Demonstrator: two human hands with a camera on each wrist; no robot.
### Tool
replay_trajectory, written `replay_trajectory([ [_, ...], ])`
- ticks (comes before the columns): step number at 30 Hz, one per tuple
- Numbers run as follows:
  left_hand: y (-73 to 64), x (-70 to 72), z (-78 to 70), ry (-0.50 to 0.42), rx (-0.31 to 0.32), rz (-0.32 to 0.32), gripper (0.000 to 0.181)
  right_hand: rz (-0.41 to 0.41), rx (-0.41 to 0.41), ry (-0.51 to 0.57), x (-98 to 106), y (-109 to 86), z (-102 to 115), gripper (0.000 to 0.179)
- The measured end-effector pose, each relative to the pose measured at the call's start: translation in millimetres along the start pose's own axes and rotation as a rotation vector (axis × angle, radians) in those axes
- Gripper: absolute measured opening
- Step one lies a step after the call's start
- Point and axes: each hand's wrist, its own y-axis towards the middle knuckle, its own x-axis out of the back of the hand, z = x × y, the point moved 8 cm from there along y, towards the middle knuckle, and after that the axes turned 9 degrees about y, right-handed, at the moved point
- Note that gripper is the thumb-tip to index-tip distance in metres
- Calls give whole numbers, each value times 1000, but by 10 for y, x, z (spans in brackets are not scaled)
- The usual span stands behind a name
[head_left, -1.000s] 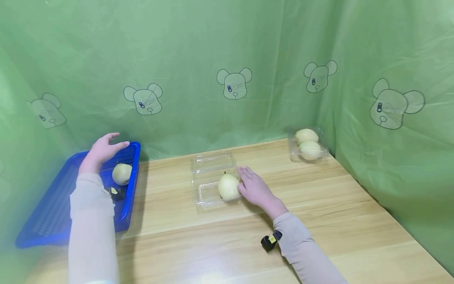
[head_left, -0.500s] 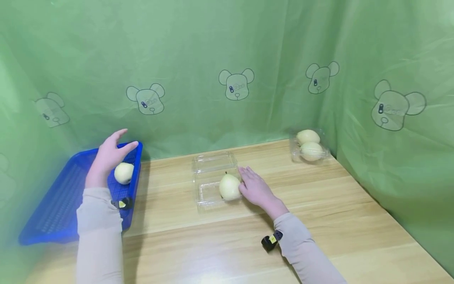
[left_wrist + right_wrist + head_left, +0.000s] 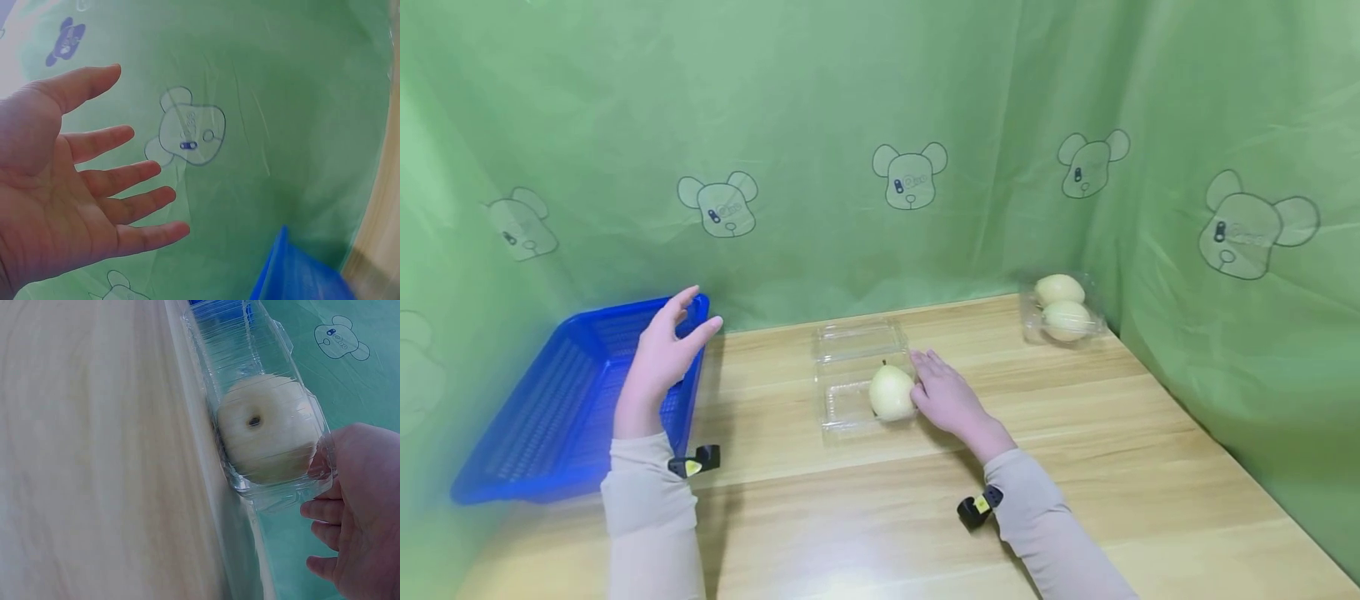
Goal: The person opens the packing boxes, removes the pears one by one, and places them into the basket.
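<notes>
My left hand (image 3: pixel 658 358) is raised over the right rim of the blue basket (image 3: pixel 587 321), fingers spread, thumb apart, with nothing in it. In the left wrist view the palm (image 3: pixel 50 206) faces the camera. A pale yellow-green pear (image 3: pixel 892 392) with a short stem sits in the right part of a clear plastic clamshell box (image 3: pixel 846 404), whose lid lies open toward the back. My right hand (image 3: pixel 953 400) rests along the box's right side, touching it. In the right wrist view the pear (image 3: pixel 265 431) shows through the box wall, and the right hand's lower fingers are relaxed.
A second clear box (image 3: pixel 1033 321) holding two pears (image 3: pixel 1060 289) stands at the back right corner of the wooden table (image 3: pixel 850 517). Green curtains (image 3: pixel 820 108) with bear prints hang behind and at both sides. The basket stands at the left edge.
My left hand has moved right across the basket toward its right rim, empty; it now hides the pear seen in the basket earlier. The right hand stays beside the box. The view shifts slightly.
</notes>
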Motion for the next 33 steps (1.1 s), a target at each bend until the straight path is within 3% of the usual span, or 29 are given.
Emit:
replay_trajectory([
  [7,-41,-125,-62,-78,-27,-23,76,9,-11,4,-10,-5,-14,58],
  [13,18,-326,-191,-151,-77,-17,72,1,15,-11,-11,3,-17,58],
  [26,74,-965,-654,-20,-220,70,68,3,12,-23,-23,36,-26,58],
  [33,53,-1428,-835,7,-276,126,68,7,11,-16,-12,37,-28,58],
])
